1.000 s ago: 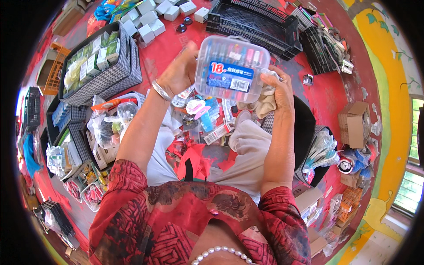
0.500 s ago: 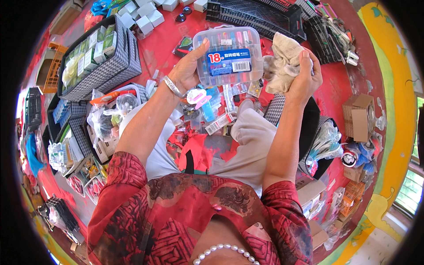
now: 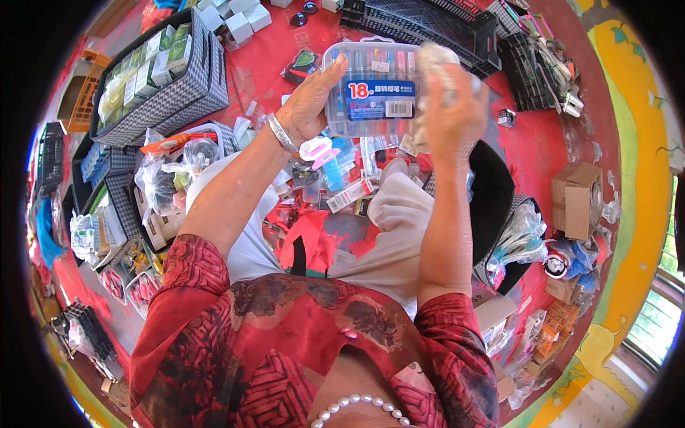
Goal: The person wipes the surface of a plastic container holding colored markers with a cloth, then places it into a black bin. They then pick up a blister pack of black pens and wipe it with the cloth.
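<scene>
Held up in front of me is a clear plastic case of crayons with a blue label and several coloured sticks inside. My left hand grips its left edge, thumb on the front and the other fingers hidden behind. My right hand, smeared by motion, is closed on a beige cloth. That cloth lies against the case's right edge and covers a little of it. Below the case, small packaged goods, among them a pink and white tag, lie loosely on the red floor covering.
A houndstooth fabric bin packed with green and white boxes stands at the left. Black plastic crates lie at the far side. On the right are an open cardboard box, an orange basket and a black bin near my leg.
My right hand has moved left with the cloth, which now meets the case's right side. The case has shifted slightly to the right in my left hand's grip.
</scene>
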A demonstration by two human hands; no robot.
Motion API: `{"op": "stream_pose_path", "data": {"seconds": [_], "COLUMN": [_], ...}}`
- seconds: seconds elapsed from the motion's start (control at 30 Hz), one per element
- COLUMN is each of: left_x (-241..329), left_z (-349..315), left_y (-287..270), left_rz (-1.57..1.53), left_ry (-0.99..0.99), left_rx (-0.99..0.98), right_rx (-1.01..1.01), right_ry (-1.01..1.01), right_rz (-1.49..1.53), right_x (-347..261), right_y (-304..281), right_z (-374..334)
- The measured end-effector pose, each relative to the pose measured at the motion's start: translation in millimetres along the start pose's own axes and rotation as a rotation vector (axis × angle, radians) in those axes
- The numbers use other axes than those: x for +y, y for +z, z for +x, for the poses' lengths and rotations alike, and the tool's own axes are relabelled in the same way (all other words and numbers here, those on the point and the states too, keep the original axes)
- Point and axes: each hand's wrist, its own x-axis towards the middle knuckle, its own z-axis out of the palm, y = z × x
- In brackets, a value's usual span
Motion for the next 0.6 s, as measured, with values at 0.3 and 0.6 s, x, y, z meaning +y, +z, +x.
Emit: {"op": "stream_pose_path", "data": {"seconds": [0.3,0.6], "left_x": [13.3,16.7], "left_z": [-13.8,-16.3], "left_y": [8.9,11.9], "left_rz": [-0.030,-0.009], "left_ry": [0.005,0.039], "left_rx": [-0.102,-0.113], "right_rx": [0.217,0.201], "right_ry": [0.625,0.783], "right_rz": [0.588,0.917], "right_x": [35.1,13.8], "right_y": [-19.1,-13.3], "right_z": [6.3,8.7]}}
